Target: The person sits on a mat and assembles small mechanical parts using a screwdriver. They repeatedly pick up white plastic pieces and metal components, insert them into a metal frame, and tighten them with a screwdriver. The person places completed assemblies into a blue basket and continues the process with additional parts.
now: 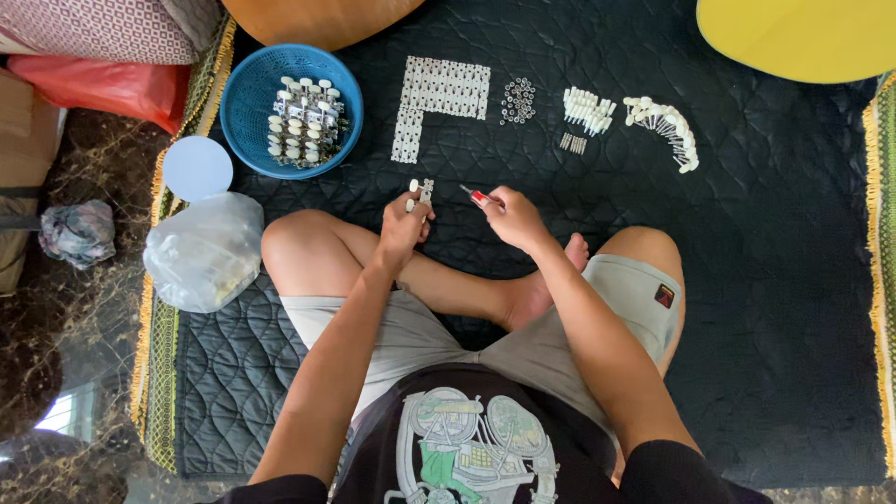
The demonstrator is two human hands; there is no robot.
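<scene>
Pinching a small white-knobbed metal part (419, 191) at frame centre, the left hand (403, 227) has fingers closed; the right hand (512, 217) grips a red-handled screwdriver (478, 196). Open dark quilt (765, 243) lies right; a blue basket (250, 103) sits upper left.

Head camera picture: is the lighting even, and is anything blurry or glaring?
Head view: soft, even light, no hard shadows on the dark quilted mat; the left hand and right hand look sharp; small white parts are too tiny to resolve; the glossy floor at lower left mirrors a bright patch.
</scene>
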